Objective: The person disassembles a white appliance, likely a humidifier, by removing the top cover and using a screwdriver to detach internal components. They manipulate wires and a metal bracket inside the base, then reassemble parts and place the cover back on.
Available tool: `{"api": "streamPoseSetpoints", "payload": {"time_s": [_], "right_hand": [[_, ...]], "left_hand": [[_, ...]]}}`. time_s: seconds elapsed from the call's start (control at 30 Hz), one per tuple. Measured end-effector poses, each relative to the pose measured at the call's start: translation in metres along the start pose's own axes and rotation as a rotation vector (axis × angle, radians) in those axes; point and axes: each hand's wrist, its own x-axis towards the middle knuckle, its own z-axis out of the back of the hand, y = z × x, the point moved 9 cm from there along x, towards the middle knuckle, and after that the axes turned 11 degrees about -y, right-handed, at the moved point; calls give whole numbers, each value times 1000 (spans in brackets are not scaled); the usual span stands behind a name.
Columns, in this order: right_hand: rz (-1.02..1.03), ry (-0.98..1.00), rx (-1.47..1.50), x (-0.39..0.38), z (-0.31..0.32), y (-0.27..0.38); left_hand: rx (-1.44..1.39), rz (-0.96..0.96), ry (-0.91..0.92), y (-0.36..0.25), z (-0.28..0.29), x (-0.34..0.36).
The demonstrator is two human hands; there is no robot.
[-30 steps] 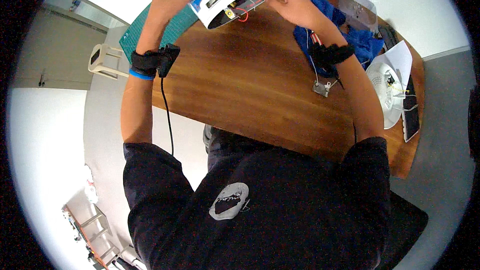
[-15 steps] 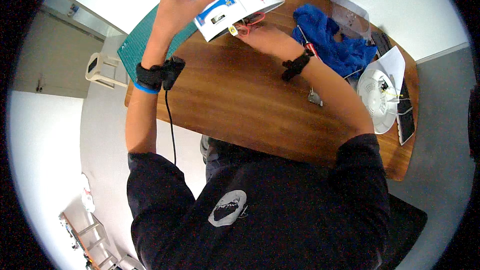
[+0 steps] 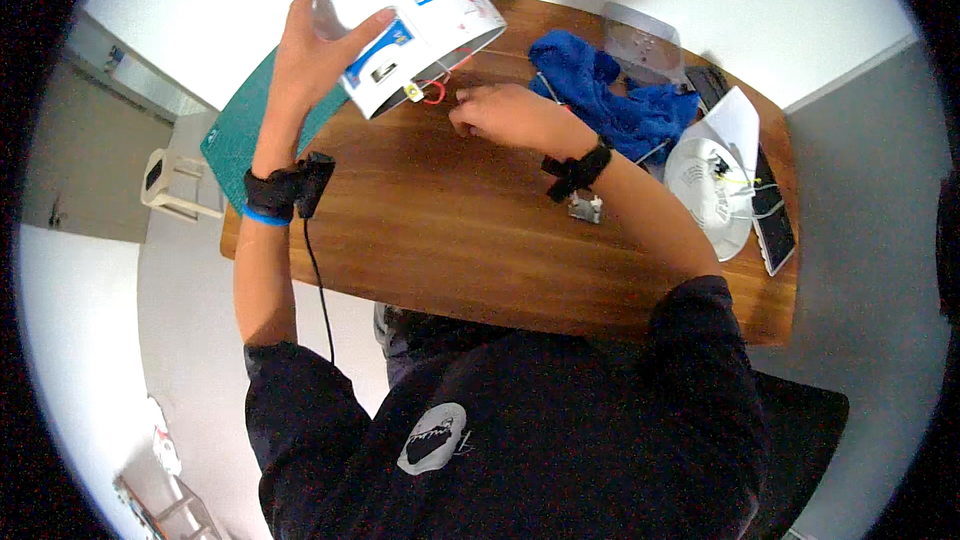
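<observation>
My left hand (image 3: 310, 65) grips a white appliance housing (image 3: 430, 25) with blue labels and pink flower print, held tilted over the far part of the table. Red wires and a small pale part (image 3: 413, 91) hang from its open underside. Just right of the wires, my right hand (image 3: 505, 115) has its fingers curled; what they hold, if anything, is hidden. A small metal part (image 3: 585, 207) lies on the wood near my right wrist.
The wooden table (image 3: 430, 230) bears a green cutting mat (image 3: 225, 140), a blue cloth (image 3: 640, 110), a clear plastic piece (image 3: 640, 35), a white round perforated cover (image 3: 705, 195), paper and a dark strip-shaped object (image 3: 773, 230). A cream stool (image 3: 160, 175) stands at the left.
The housing and my left hand have shifted left and tilted. My right hand has left the housing's right edge and moved down beside the wires. The whole view has shifted slightly.
</observation>
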Motion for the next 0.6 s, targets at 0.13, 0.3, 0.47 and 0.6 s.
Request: {"api": "streamPoseSetpoints", "payload": {"time_s": [0.13,0.3,0.47,0.6], "right_hand": [[-216,149,138,-13,39,-40],[-563,-334,-156,-79,145,-142],[-777,-450,-195,-143,180,-209],[-907,-483,-136,-160,182,-222]], "left_hand": [[36,-3,4,4,9,-2],[75,-47,-14,-10,7,1],[47,-49,5,-15,-4,2],[19,-102,-12,-15,2,-1]]}}
